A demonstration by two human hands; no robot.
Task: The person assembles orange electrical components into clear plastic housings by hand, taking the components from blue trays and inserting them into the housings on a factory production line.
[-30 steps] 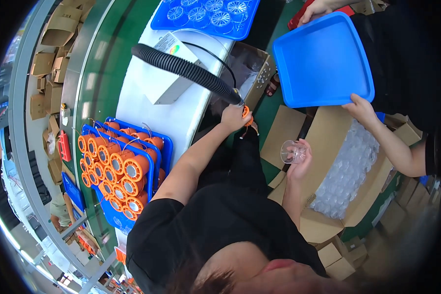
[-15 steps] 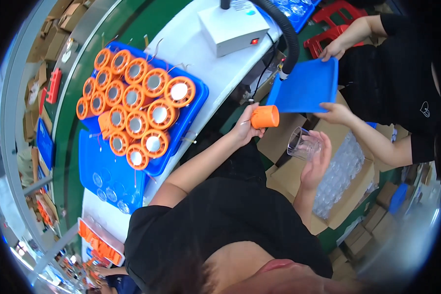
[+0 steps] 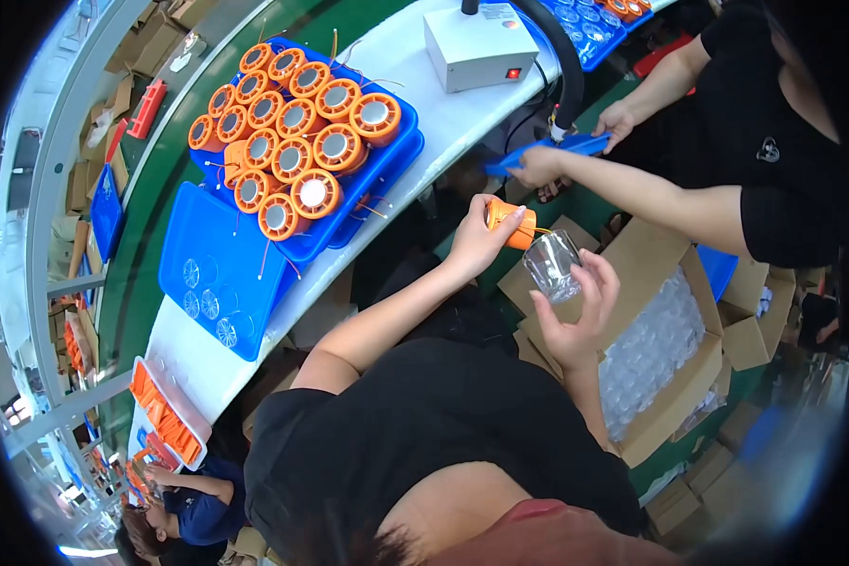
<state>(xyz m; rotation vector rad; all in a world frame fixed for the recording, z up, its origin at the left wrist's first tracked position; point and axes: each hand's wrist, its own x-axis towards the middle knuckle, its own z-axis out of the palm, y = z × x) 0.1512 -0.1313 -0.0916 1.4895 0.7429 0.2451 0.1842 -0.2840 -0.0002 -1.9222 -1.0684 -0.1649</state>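
Note:
My left hand (image 3: 482, 236) is closed on an orange plastic housing (image 3: 516, 226), tilted so that one end faces my right hand. A thin wire sticks out of that end toward a clear plastic cup (image 3: 551, 266). Fingers and thumb of my right hand (image 3: 580, 307) curve round the cup's base and side. The cup's rim is close to the housing; whether they touch I cannot tell. Left of my hands, a blue tray (image 3: 401, 156) bears several orange housings (image 3: 295, 116) with silver discs and loose wires. Partly under it, another blue tray (image 3: 184, 241) carries clear round pieces (image 3: 209, 304).
A cardboard box (image 3: 674, 396) of clear cups stands at my right. Across from me a co-worker's hands (image 3: 542, 167) hold a blue tray (image 3: 585, 143). A white device (image 3: 481, 52) with a black hose (image 3: 569, 80) sits on the white table (image 3: 443, 141).
The housing has turned in my left hand, and the cup has come closer to it. The co-worker's tray has tipped nearly edge-on. My view has shifted a little.

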